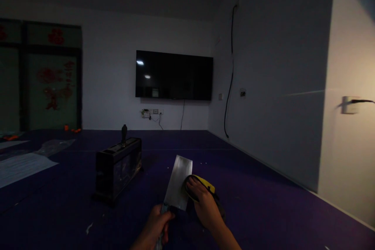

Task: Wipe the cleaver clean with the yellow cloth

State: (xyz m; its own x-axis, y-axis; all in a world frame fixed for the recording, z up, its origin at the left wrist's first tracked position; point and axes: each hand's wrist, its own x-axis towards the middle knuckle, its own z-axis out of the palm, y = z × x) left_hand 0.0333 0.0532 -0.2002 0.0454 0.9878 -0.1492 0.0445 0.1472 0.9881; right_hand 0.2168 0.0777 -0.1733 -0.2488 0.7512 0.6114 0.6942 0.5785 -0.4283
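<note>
A cleaver (179, 181) with a wide, plain metal blade points away from me. My left hand (158, 222) is closed round its handle, close to the heel of the blade. On the right side of the blade my right hand (202, 199) holds a rounded yellow-and-black thing (208, 184) whose kind I cannot make out. Its dark front end overlaps the blade's right edge, and my fingers lie bent over it. Left of the cleaver stands a black, narrow upright block (117, 170), with one dark handle (124, 133) sticking up from its top.
The purple floor or tabletop (249, 211) carries small white scraps. White papers (26, 168) and clear plastic (55, 146) lie at left, small orange things (72, 129) behind them. A television (174, 75) hangs on the far wall; a black cable (232, 74) runs down the right wall.
</note>
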